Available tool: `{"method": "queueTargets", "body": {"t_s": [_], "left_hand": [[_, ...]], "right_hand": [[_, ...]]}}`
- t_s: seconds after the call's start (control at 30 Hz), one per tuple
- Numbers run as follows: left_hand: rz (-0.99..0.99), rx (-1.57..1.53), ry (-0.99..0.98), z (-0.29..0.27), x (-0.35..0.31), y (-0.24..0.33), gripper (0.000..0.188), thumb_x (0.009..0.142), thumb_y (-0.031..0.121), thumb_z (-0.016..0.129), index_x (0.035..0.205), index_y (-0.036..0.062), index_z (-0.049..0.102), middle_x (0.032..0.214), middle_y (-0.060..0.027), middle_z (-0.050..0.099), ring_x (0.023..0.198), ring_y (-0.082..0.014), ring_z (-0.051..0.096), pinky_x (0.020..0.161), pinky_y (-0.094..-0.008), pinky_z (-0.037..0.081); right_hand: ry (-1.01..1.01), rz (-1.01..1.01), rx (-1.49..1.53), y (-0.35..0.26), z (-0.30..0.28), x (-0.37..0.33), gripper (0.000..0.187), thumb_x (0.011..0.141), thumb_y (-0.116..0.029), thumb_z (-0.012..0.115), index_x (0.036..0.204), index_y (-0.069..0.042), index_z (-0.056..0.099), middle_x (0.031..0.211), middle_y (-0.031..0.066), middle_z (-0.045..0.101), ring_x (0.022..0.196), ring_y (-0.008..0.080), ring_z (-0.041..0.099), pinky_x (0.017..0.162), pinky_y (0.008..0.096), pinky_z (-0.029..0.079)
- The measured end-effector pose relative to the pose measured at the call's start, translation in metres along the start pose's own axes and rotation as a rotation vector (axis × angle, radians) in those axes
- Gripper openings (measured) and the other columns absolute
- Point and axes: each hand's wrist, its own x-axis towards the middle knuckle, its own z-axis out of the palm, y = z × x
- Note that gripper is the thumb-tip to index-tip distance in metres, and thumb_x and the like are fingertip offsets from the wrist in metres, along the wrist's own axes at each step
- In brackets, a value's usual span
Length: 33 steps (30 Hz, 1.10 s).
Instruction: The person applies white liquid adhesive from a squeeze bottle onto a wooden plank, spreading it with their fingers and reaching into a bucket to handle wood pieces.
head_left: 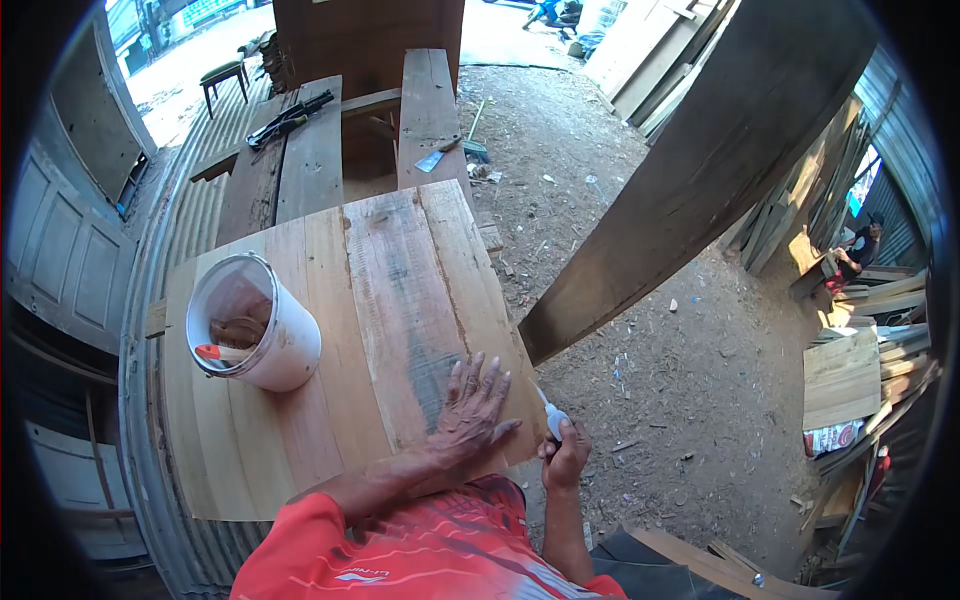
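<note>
A panel of joined wooden boards (330, 400), with a dark-stained board and a rough seam in it, lies in front of me. My left hand (472, 408) rests on it palm down, fingers spread, near the right edge. In my right hand (566, 458), just off that edge, is a small white squeeze bottle (555, 420) with a thin nozzle. The nozzle points up beside the panel's edge; I cannot tell whether it touches. A white bucket (290, 345) stands at the panel's left, holding brown material and a tool with an orange-red handle (210, 352).
Beyond the panel, planks carry a dark tool (290, 118) and a putty knife (437, 157). A broad dark post (690, 180) slants up on the right. Stacked lumber (885, 370) and a seated person (858, 250) are far right. A white door (65, 240) stands left.
</note>
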Motion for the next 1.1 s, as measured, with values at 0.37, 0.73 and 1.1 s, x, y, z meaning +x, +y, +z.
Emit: {"method": "queueTargets", "body": {"t_s": [0.37, 0.73, 1.1], "left_hand": [[-0.068, -0.063, 0.048, -0.003, -0.004, -0.001, 0.092, 0.089, 0.062, 0.070, 0.155, 0.0030, 0.047, 0.167, -0.0223, 0.033, 0.159, -0.0456, 0.015, 0.124, -0.0652, 0.005], [0.010, -0.002, 0.072, 0.002, -0.016, -0.004, 0.088, 0.088, 0.065, 0.069, 0.152, 0.0066, 0.053, 0.163, -0.0231, 0.039, 0.157, -0.0476, 0.018, 0.125, -0.0645, 0.005], [-0.006, 0.013, 0.093, 0.022, -0.005, -0.005, 0.082, 0.090, 0.064, 0.068, 0.148, 0.0068, 0.056, 0.161, -0.0239, 0.041, 0.155, -0.0490, 0.022, 0.121, -0.0677, 0.011]], "right_hand": [[0.009, 0.009, -0.101, -0.002, -0.003, 0.000, 0.018, 0.102, -0.026, 0.059, 0.092, -0.011, 0.058, 0.071, -0.0017, 0.052, 0.052, 0.0066, 0.047, 0.046, 0.0264, 0.043], [-0.001, -0.019, 0.013, 0.004, 0.000, 0.000, 0.019, 0.104, -0.022, 0.062, 0.098, -0.005, 0.063, 0.072, -0.0007, 0.054, 0.052, 0.0043, 0.047, 0.045, 0.0244, 0.044], [-0.021, -0.024, -0.005, 0.005, 0.000, 0.001, 0.018, 0.103, -0.023, 0.063, 0.101, -0.005, 0.064, 0.073, -0.0008, 0.056, 0.053, 0.0040, 0.047, 0.046, 0.0236, 0.044]]}}
